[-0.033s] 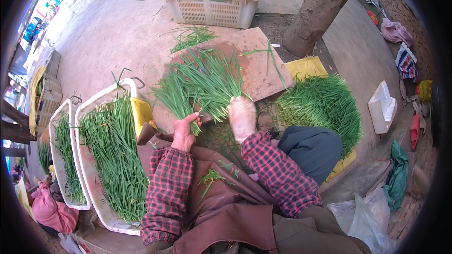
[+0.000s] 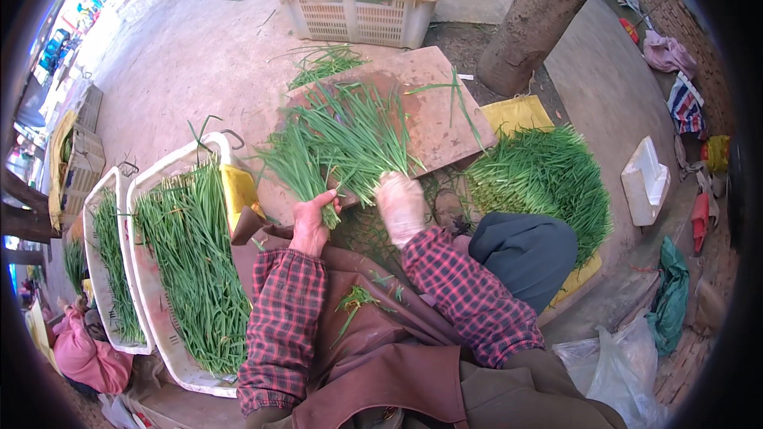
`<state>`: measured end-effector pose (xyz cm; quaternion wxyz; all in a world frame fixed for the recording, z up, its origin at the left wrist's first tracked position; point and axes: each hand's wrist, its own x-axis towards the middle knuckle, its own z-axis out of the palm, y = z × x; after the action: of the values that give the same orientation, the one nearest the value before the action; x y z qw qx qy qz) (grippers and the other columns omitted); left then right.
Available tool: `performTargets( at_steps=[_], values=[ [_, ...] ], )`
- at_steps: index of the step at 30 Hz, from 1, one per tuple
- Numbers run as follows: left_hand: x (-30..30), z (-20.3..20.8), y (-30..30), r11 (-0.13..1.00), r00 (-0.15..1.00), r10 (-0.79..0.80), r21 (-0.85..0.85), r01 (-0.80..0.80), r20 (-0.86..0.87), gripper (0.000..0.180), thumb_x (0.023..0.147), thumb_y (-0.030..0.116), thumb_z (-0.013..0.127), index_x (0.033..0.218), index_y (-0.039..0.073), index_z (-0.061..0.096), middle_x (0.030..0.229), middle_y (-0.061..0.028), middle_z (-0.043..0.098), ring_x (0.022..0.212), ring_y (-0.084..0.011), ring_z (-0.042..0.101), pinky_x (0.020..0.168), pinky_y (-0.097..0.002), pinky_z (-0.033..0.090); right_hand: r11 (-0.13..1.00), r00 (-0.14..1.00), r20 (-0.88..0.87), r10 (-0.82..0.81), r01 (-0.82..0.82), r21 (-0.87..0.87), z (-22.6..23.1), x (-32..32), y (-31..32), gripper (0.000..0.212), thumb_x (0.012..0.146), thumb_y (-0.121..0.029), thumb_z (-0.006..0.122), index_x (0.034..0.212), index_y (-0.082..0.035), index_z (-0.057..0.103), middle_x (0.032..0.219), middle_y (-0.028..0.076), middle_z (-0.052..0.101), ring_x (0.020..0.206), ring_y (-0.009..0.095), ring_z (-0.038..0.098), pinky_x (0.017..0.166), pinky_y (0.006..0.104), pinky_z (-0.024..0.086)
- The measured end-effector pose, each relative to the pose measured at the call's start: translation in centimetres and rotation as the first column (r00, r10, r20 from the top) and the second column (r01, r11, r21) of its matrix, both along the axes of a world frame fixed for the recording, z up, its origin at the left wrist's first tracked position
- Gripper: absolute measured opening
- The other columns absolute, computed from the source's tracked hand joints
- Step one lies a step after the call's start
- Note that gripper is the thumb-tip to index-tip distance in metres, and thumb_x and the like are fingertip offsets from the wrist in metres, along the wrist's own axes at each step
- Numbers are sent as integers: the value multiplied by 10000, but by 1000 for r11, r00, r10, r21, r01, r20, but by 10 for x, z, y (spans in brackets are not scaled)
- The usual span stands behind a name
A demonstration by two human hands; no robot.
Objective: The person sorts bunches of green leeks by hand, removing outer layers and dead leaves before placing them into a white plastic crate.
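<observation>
A bunch of chives (image 2: 298,163) leans up and away from my left hand (image 2: 311,221), whose fingers and thumb close round its stem ends. More chives (image 2: 369,131) lie fanned on a reddish-brown board (image 2: 445,83), with their pale ends toward me. My right hand (image 2: 400,205) is at those pale ends, a little right of the left hand. Motion blurs it, and its fingers are too smeared to read. Loose chive bits (image 2: 358,299) lie on the brown apron (image 2: 350,349) over my lap.
At left stand a white crate (image 2: 131,250) of chives and a narrower crate (image 2: 88,270). A large chive pile (image 2: 548,183) lies on yellow sheeting at right. Beyond the board are a covered crate (image 2: 358,20) and a tree trunk (image 2: 536,16). A foam box (image 2: 644,183) sits far right.
My right hand has shifted slightly left and toward me along the chives' stem ends. My left hand and its bunch stay in place.
</observation>
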<state>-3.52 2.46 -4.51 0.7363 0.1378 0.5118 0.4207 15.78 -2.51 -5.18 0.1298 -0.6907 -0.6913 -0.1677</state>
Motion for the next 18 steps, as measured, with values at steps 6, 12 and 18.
performTargets(
  at_steps=[6, 12, 18],
  values=[
    [4, -13, -1, 998, 996, -57, 8, 58, -67, 163, 832, -47, 707, 974, -71, 632, 815, -155, 681, 662, -258, 686, 583, -340, 601, 946, 958, -185, -219, 162, -282, -28, -42, 4, 141, 804, -210, 695, 858, -97, 629, 722, 75, 621, 636, 278, 657, 580, 387, 523],
    [8, -9, -6, 996, 991, -87, 29, 90, -106, 262, 814, -22, 745, 1052, -53, 639, 928, -146, 700, 728, -253, 694, 658, -363, 595, 954, 876, -477, -77, -75, -291, -26, -57, -1, 164, 905, -176, 586, 782, -85, 645, 668, 121, 637, 610, 332, 675, 525, 439, 525],
    [13, -4, -8, 992, 992, -97, 70, 103, -82, 287, 766, 2, 794, 1013, -53, 658, 907, -116, 695, 726, -234, 678, 665, -346, 561, 975, 780, -625, 34, -164, -152, -4, -62, -18, 210, 948, -240, 560, 821, -83, 620, 760, 136, 643, 683, 340, 666, 592, 444, 526]
  ],
)
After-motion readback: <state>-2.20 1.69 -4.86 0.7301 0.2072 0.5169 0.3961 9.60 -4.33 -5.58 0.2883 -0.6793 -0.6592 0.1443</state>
